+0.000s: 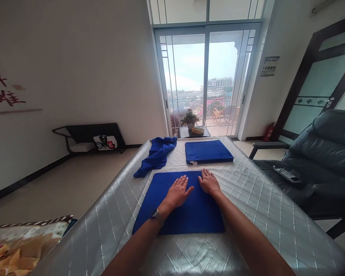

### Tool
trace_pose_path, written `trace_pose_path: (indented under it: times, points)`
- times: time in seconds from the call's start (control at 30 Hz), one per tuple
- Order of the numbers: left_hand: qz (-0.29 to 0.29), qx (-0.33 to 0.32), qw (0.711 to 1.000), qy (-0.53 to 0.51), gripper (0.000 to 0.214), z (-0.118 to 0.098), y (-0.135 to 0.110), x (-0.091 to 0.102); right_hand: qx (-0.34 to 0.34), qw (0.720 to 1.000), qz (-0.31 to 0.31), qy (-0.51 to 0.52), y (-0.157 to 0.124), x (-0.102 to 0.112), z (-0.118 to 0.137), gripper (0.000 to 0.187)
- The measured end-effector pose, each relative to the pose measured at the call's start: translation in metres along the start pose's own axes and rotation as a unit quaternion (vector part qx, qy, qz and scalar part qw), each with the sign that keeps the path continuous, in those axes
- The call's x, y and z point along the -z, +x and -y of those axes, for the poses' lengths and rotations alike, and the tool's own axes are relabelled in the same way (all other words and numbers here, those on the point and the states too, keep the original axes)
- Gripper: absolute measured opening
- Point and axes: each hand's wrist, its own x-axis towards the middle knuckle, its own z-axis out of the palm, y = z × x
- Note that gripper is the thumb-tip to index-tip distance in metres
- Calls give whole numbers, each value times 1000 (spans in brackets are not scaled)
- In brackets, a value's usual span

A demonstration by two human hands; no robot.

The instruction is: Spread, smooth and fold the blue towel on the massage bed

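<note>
Silver quilted cover [261, 199] up close, flat blue cloth [195, 216] spread on it btw.
Blue stack [208, 150] is set just past the cloth's far edge, slightly R, w/ crumpled blue cloth [159, 155] bunched to its L. L hand [176, 191] is laid palm-down on the flat one, thumb out; R hand [209, 182] is rested on its far R corner, fingers straight, hands apart. Watch [154, 213] worn on L wrist.

1 flat blue cloth [194, 216], 1 crumpled blue cloth [158, 155] and 1 blue stack [208, 150], whose layers cannot be counted, are shown. 1 left hand [177, 192], 1 right hand [209, 182] and 1 wristwatch [155, 213] are seen, with 1 potted plant [190, 118] and 1 fire extinguisher [268, 132].
</note>
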Motion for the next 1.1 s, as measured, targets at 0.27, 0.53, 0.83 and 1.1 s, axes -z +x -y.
trace_pose_path:
  times: [0.27,0.53,0.83,1.1]
  points:
    - [9,21,998,-55,79,-54,60,-20,22,1000,-6,-16,2,-6,-7,62]
    - [26,97,995,-27,80,16,43,-12,-1,1000,1,0,2,0,0,66]
    - [7,201,979,25,81,116,-1,1,-1,1000,7,-12,3,-3,-2,66]
    - [-18,216,976,28,85,114,-4,-1,-3,1000,4,-22,4,-2,-1,64]
